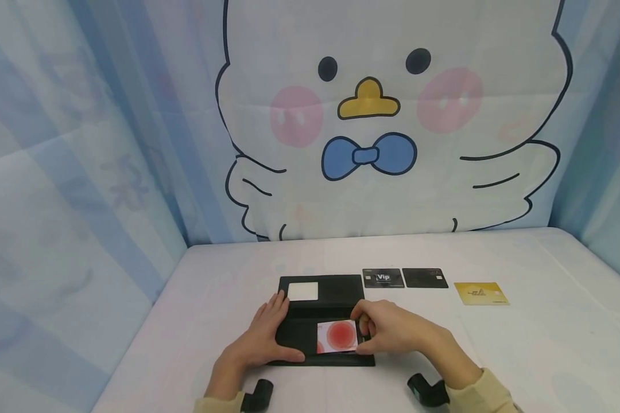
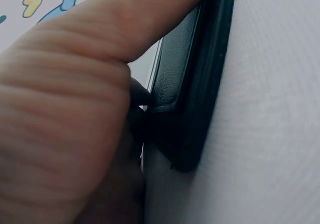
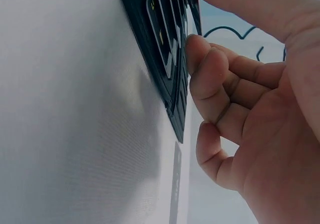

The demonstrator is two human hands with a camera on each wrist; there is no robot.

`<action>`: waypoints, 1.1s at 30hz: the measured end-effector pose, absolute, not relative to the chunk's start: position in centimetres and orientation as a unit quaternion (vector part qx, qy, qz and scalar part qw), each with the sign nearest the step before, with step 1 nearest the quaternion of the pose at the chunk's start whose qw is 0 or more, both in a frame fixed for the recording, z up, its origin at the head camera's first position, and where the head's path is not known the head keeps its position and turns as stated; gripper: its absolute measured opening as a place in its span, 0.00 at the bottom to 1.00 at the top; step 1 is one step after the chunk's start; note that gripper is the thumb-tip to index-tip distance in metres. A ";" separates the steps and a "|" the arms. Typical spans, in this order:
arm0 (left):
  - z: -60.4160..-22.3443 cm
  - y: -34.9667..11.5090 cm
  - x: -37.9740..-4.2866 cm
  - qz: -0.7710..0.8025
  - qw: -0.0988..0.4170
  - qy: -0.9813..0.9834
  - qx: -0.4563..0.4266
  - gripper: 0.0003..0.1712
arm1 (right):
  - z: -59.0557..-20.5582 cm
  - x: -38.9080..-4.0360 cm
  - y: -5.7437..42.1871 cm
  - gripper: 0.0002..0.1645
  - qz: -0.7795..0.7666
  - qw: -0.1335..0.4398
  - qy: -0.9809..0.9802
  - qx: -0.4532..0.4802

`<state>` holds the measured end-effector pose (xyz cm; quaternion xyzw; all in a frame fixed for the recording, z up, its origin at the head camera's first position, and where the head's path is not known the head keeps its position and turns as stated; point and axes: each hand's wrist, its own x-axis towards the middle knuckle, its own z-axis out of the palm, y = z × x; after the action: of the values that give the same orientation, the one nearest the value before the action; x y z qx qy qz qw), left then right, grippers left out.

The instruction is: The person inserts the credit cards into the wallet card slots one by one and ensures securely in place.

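Note:
A black wallet [image 1: 299,338] lies unfolded on the table, with a white rectangle [image 1: 303,291] on its far panel. My left hand [image 1: 260,332] rests on the wallet's left side, thumb along the near edge and fingers extended toward the far panel. My right hand [image 1: 392,327] pinches a white card with a red circle [image 1: 337,336] by its right end, over the near panel. In the right wrist view, its other fingers are curled, and cards [image 3: 165,34] show layered in the wallet. Whether the pinched card's lower edge sits in a slot, I cannot tell.
Beyond the wallet's right side lie a black card marked Vip [image 1: 383,278], another black card [image 1: 425,278] and a yellow card [image 1: 481,293]. A white cloth covers the table [image 1: 547,344]. A curtain with a cartoon bird [image 1: 367,201] hangs behind it.

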<state>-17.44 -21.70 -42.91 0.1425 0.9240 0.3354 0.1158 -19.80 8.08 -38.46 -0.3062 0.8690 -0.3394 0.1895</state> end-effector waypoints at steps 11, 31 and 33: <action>-43.0 -21.5 -17.4 0.338 0.118 0.924 0.137 0.70 | -38.9 -20.0 8.2 0.27 -0.348 0.183 0.863 -0.319; -43.0 -21.5 -17.5 0.337 0.114 0.924 0.140 0.70 | -39.5 -19.4 6.9 0.24 -0.360 0.156 0.851 -0.349; -43.1 -21.6 -17.5 0.338 0.113 0.923 0.143 0.70 | -39.6 -19.3 6.8 0.24 -0.359 0.149 0.850 -0.354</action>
<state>-17.51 -21.57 -43.09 0.1430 0.9235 0.3377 0.1127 -19.29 6.79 -39.63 -0.3540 0.8504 -0.3594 0.1493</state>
